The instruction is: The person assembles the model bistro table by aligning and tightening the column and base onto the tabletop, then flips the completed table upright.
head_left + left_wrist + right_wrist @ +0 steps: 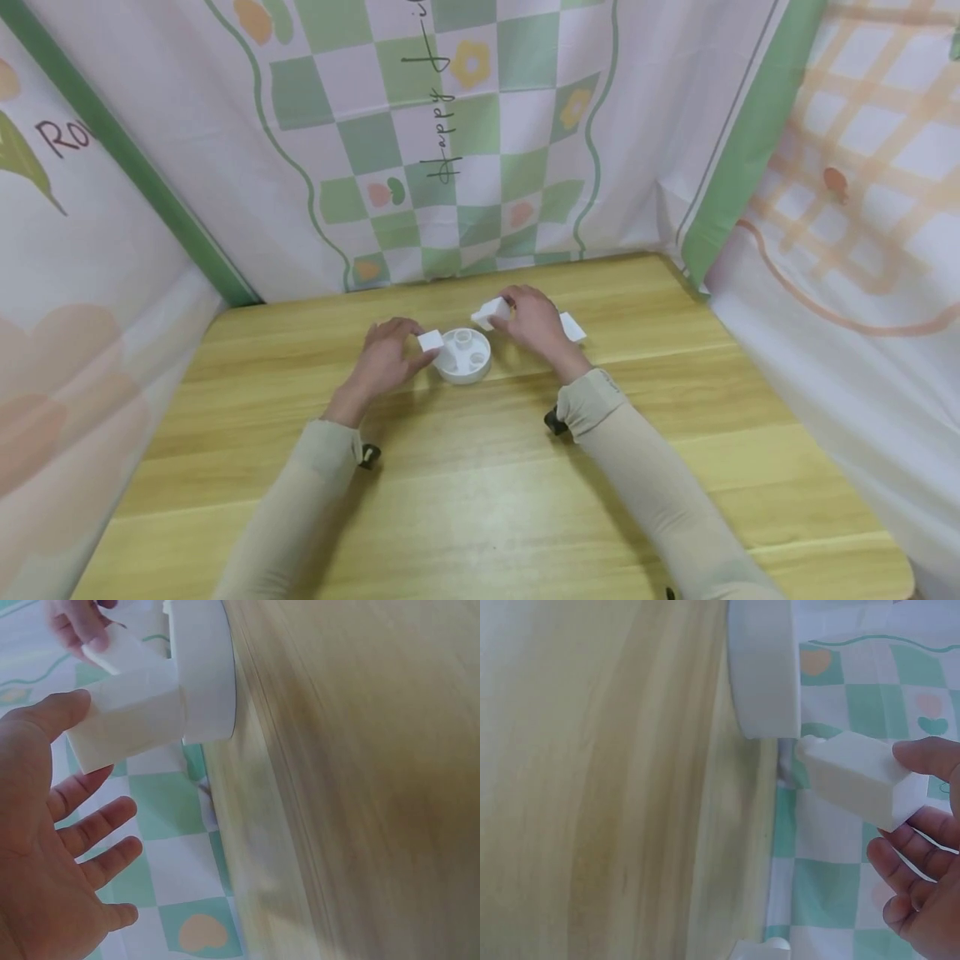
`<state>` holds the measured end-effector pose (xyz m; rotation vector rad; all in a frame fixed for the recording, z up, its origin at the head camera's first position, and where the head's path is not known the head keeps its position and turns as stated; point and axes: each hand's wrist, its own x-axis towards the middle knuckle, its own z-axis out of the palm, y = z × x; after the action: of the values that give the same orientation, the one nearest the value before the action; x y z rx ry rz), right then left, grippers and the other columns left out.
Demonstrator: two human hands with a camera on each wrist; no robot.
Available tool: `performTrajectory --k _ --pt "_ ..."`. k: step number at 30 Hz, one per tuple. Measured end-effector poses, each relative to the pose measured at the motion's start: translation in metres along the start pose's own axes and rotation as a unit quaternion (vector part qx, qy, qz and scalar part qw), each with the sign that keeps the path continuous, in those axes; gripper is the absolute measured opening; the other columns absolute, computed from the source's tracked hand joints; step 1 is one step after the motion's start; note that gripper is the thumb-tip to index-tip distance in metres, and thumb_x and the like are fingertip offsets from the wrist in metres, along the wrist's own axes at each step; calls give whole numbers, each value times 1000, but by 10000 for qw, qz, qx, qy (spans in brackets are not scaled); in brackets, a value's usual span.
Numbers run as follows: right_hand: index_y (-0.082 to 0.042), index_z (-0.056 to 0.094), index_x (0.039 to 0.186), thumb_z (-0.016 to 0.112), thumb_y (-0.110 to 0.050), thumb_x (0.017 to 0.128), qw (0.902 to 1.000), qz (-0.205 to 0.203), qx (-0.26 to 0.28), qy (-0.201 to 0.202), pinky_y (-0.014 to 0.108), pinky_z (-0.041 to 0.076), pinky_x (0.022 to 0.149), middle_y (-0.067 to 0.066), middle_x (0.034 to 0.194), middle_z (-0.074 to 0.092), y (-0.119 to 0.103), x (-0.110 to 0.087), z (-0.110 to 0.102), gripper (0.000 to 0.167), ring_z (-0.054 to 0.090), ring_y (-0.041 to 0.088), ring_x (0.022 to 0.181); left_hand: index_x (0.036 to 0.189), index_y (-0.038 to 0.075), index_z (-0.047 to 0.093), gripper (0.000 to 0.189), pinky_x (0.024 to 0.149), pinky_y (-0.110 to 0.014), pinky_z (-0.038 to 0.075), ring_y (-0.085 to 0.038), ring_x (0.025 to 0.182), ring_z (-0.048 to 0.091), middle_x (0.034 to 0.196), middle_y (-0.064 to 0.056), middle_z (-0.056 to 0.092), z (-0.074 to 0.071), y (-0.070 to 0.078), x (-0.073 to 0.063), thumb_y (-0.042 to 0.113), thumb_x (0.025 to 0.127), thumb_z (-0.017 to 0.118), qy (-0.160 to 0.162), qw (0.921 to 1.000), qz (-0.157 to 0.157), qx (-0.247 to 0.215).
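A round white base (462, 377) with raised round sockets inside stands near the back of the table. My left hand (384, 360) pinches a white rectangular block (127, 720) between thumb and index finger at the left of the base; the block's lower end meets the base's rim in the left wrist view. To the right of the base, my right hand (534, 321) holds another white block (859, 776), tilted, with a small round peg at its lower end pointing toward the base.
Another white block (572, 327) lies on the wooden table (480, 500), just beyond my right wrist. A patterned cloth (465, 167) hangs along the table's back edge, with more cloth at both sides.
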<state>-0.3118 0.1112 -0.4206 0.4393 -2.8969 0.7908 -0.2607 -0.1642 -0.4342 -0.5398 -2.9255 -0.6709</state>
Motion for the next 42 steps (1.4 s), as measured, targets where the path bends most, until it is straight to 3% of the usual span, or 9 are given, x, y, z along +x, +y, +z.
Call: performTrajectory --k 21,42 --pt "-9 60 129 67 -42 91 9987 1 503 -19 45 49 100 9 123 64 -12 -7 -11 51 59 28 114 129 8 58 58 124 -65 8 -34 141 45 142 -12 55 2 2 1 54 94 61 144 9992 -363 -93" --pt "-15 66 121 68 -44 90 9996 -201 211 -40 43 51 92 6 117 66 -22 -7 -9 42 60 24 107 130 11 56 58 125 -64 4 -36 142 43 144 -14 53 5 -1 4 56 95 59 105 9983 -524 -223"
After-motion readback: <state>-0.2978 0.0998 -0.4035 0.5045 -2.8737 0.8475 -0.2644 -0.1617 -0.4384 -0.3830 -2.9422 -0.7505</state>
